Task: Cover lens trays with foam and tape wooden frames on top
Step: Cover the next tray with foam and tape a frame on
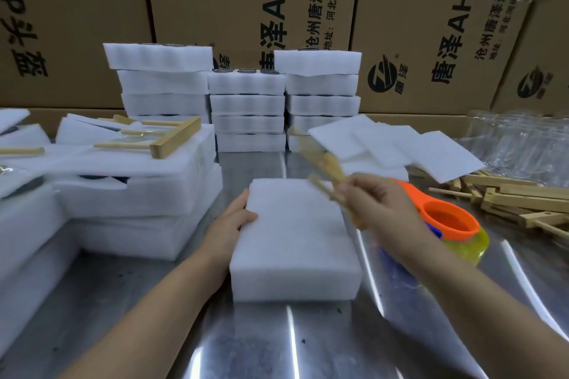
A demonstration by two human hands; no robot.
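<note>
A white foam-covered tray (295, 240) lies in the middle of the steel table (154, 317). My left hand (231, 221) rests against its left edge, thumb on the top. My right hand (378, 203) is shut on a wooden frame (323, 172), blurred, held tilted above the tray's right far corner. Loose foam sheets (397, 144) lie fanned out behind my right hand. A pile of wooden frames (517, 200) sits at the right. An orange tape dispenser (446, 218) lies just right of my right hand.
Stacks of foam trays (246, 108) stand at the back centre. At the left sit finished foam packs (129, 188) with a wooden frame (166, 138) on top. Clear glass pieces (517, 144) are at the far right. Cardboard boxes (215, 9) wall the back.
</note>
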